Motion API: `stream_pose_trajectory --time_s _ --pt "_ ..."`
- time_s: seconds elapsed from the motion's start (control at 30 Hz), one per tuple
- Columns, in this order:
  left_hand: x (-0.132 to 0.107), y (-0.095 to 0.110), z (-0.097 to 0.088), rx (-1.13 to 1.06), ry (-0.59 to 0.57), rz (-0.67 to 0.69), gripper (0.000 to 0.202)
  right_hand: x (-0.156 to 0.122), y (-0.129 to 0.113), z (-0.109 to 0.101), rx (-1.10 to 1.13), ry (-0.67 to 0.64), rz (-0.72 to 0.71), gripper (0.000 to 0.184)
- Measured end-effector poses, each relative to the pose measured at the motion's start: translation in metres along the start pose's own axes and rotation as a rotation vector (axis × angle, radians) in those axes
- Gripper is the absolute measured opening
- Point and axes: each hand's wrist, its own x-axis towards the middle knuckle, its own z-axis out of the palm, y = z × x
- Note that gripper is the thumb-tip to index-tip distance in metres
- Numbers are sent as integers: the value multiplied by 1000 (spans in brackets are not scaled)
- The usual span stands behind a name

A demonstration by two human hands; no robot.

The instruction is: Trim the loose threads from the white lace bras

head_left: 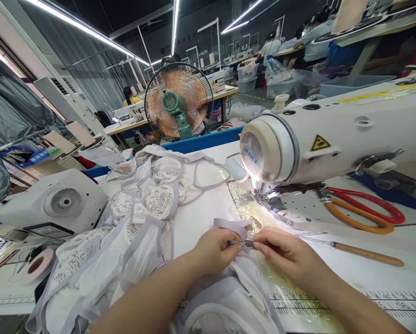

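My left hand [216, 248] pinches a lavender-grey strap [230, 225] that loops up above the fingers. Fingertips of my right hand [280, 250] grip the same strap a short way to the right, so the two hands nearly meet. Below them a white bra [228, 301] with lavender-grey edging hangs toward the table's front edge. Just beyond the hands are the lit needle and presser foot [263, 199] of a white sewing machine [315, 134]. A pale tape [319, 226] runs off to the right from near the presser foot.
Several lace bras [155, 199] are heaped on the left. Red-and-orange-handled scissors [364, 208] and a wooden-handled awl [368, 254] lie right of the hands. A second sewing machine [51, 208] and a tape roll [38, 266] stand left. Behind is a fan [178, 102]; people sit farther back.
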Motion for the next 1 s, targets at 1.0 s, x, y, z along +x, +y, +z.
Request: stream_pose_trajectory --time_s 1.0 --pt "-1 -4 8 -240 266 -76 15 -3 6 9 -126 100 26 20"
